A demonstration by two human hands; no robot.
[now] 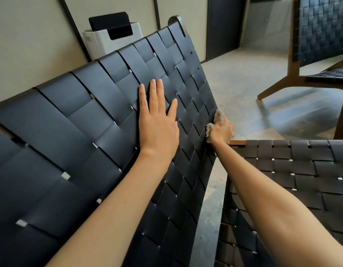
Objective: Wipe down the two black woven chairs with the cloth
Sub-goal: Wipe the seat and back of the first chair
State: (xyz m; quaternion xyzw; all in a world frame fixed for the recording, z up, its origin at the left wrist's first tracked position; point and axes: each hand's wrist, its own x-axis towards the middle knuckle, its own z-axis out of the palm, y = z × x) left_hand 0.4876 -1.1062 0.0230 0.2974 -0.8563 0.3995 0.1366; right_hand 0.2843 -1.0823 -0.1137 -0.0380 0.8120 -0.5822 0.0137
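My left hand [157, 120]: fingers [153, 93] straight, flat on the woven backrest [80, 116] | right hand [222, 132]: clenched round the fluffy beige cloth [218, 116] at the backrest's right edge | risk: pile could snag in gaps between smooth flat straps; if I lean harder the chair might tip | second chair [320, 35]: well apart.

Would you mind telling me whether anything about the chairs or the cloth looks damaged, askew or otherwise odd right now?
Nothing stands out. The woven backrest shows even, unbroken straps under the flat left hand; the right hand grips the cloth at its edge, and the second chair stands upright.
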